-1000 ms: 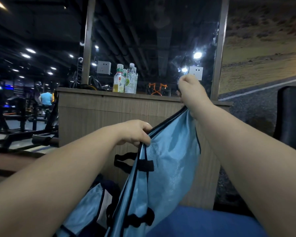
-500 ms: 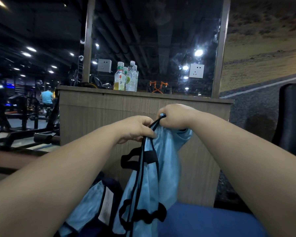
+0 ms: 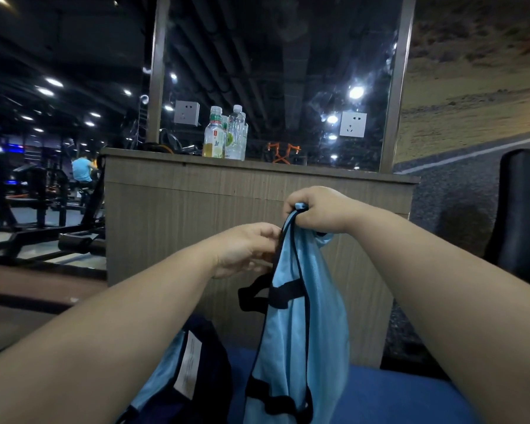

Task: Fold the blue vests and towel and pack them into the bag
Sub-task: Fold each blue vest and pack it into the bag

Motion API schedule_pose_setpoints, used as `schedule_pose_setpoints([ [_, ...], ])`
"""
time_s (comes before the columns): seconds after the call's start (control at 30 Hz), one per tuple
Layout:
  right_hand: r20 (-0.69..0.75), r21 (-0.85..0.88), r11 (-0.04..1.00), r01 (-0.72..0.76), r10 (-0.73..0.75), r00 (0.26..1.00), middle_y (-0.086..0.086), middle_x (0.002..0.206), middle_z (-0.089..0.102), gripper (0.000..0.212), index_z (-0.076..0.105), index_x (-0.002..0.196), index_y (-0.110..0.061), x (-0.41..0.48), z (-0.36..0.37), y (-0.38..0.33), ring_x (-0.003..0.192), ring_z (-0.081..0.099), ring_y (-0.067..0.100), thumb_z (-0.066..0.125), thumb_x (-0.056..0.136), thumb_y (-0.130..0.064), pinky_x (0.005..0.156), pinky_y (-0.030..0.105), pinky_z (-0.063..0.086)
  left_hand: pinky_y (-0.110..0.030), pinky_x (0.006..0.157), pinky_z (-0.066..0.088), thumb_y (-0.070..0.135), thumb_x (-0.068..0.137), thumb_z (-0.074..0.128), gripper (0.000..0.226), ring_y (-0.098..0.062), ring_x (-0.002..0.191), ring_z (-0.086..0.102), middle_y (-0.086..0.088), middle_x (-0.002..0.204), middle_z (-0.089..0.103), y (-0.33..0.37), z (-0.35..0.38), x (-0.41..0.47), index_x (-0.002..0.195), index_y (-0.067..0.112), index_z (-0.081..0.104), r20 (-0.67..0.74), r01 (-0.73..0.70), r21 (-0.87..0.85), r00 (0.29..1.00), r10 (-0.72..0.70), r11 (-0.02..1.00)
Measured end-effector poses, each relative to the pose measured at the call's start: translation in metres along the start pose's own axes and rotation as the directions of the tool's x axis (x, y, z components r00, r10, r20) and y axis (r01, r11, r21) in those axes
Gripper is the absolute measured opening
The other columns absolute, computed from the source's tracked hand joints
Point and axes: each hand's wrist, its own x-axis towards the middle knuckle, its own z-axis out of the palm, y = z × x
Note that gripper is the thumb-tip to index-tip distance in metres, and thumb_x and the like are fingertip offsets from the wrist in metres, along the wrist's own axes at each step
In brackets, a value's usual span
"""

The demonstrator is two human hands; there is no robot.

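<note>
Vest (image 3: 300,332) near white label (image 3: 188,362), print illegible

Dim gym, wooden counter (image 3: 196,209) (mirror (image 3: 273,71) above)

Both forearms are showing bare from frame edge to wrist, thick and smooth, tapering toward the hands; the left hand (image 3: 245,249) and right hand (image 3: 315,211) are showing bare too, with short rounded fingers
</note>
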Motion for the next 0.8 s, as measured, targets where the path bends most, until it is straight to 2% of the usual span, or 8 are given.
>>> schedule_pose_setpoints([
  [0.1,0.005,0.024,1.0,0.005,-0.005,1.0,-0.01,0.087,0.066,0.027,0.065,0.078,-0.028,0.001,0.002,0.0,0.087,0.061,0.014,0.051,0.083,-0.005,0.077,0.031,0.051,-0.036,0.085,0.051,0.002,0.085,0.065,0.03,-0.017,0.09,0.065,-0.003,0.1,0.071,-0.004,0.005,0.002,0.112,0.015,0.062,-0.01,-0.047,0.094,0.999,0.048,0.994],
  [0.17,0.006,0.038,0.999,0.008,-0.009,1.0,-0.008,0.089,0.066,0.027,0.065,0.08,-0.028,0.002,0.003,0.001,0.087,0.06,0.015,0.052,0.082,-0.004,0.077,0.031,0.051,-0.037,0.088,0.051,0.007,0.083,0.069,0.032,-0.018,0.093,0.065,-0.003,0.103,0.072,-0.007,0.009,0.004,0.113,0.015,0.063,-0.069,-0.062,0.148,0.995,0.073,0.987],
  [0.3,0.014,0.04,0.999,0.017,-0.018,1.0,-0.008,0.086,0.065,0.024,0.063,0.078,-0.029,0.003,0.004,0.004,0.079,0.059,0.012,0.057,0.081,-0.006,0.072,0.03,0.051,-0.028,0.074,0.055,-0.002,0.086,0.064,0.022,-0.013,0.079,0.066,-0.003,0.09,0.071,-0.009,0.012,0.008,0.107,0.004,0.066,-0.148,-0.108,0.179,0.98,0.135,0.978],
  [0.4,0.028,0.042,0.999,0.011,-0.013,1.0,-0.011,0.079,0.064,0.017,0.065,0.082,-0.025,0.002,0.004,0.01,0.072,0.059,0.006,0.069,0.076,-0.009,0.067,0.025,0.051,-0.022,0.061,0.05,-0.001,0.087,0.061,0.015,-0.012,0.066,0.061,-0.001,0.077,0.067,-0.008,0.008,0.004,0.099,0.005,0.067,-0.181,-0.098,0.2,0.974,0.135,0.975],
  [0.5,0.084,0.005,1.0,-0.008,0.007,0.996,-0.01,0.086,0.068,0.031,0.065,0.088,-0.028,0.0,0.004,0.015,0.081,0.064,0.008,0.087,0.066,-0.024,0.073,0.027,0.055,-0.031,0.064,0.052,0.008,0.081,0.063,0.021,-0.021,0.07,0.064,-0.006,0.082,0.068,-0.007,0.002,0.003,0.102,0.011,0.062,-0.181,-0.07,0.178,0.978,0.102,0.982],
  [0.57,0.103,-0.046,0.999,-0.016,0.021,0.995,-0.009,0.089,0.068,0.039,0.064,0.091,-0.028,-0.001,0.005,0.015,0.085,0.064,0.011,0.09,0.062,-0.034,0.076,0.031,0.055,-0.035,0.061,0.049,0.008,0.083,0.058,0.024,-0.023,0.066,0.061,-0.004,0.076,0.067,-0.006,-0.001,0.002,0.105,0.016,0.055,-0.179,-0.055,0.196,0.98,0.091,0.979],
  [0.63,0.111,-0.095,0.995,-0.016,0.026,0.994,-0.009,0.088,0.066,0.041,0.062,0.087,-0.029,-0.001,0.005,0.015,0.085,0.063,0.012,0.09,0.06,-0.041,0.076,0.033,0.055,-0.033,0.059,0.045,0.011,0.087,0.052,0.022,-0.019,0.06,0.056,0.0,0.07,0.062,-0.005,-0.003,0.002,0.105,0.022,0.05,-0.209,-0.041,0.259,0.973,0.098,0.965],
  [0.8,0.088,-0.219,0.975,-0.035,0.056,0.995,-0.013,0.074,0.058,0.039,0.052,0.069,-0.036,-0.001,0.008,0.016,0.075,0.054,0.004,0.081,0.063,-0.062,0.065,0.029,0.043,-0.03,0.06,0.042,0.021,0.093,0.041,0.019,-0.017,0.066,0.053,-0.004,0.079,0.057,0.003,0.003,0.001,0.107,0.032,0.044,-0.279,0.016,0.473,0.951,0.132,0.881],
])
